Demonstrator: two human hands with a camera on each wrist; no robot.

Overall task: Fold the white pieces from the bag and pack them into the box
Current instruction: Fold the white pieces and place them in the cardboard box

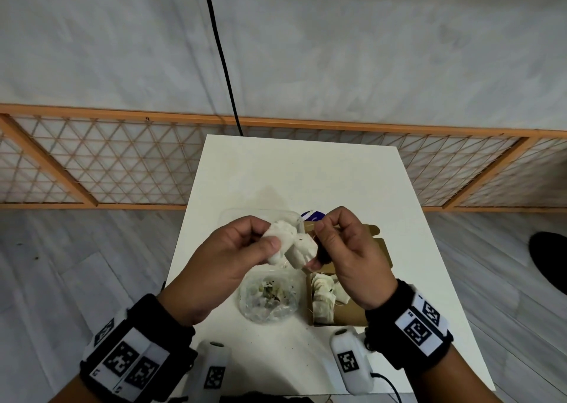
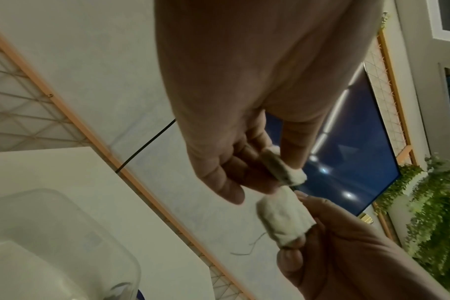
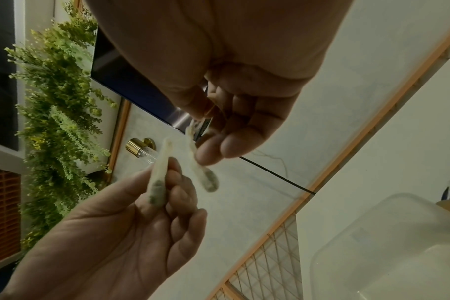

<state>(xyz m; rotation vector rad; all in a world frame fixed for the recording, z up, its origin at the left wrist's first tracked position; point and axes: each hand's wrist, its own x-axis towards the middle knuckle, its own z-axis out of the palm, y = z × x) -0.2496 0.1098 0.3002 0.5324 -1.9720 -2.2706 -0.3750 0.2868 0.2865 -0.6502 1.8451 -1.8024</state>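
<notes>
Two white tea-bag-like pieces are held up over the white table. My left hand pinches one white piece between thumb and fingers. My right hand pinches the other white piece, which hangs down right beside the first; thin threads trail from them. Below the right hand lies the open brown cardboard box, with several white pieces packed at its left side. A crumpled clear bag with leaf crumbs lies left of the box.
A clear plastic container stands behind the hands, a blue-and-white item beside it. Two white marker-tagged devices lie at the near table edge. A black cable hangs behind the table.
</notes>
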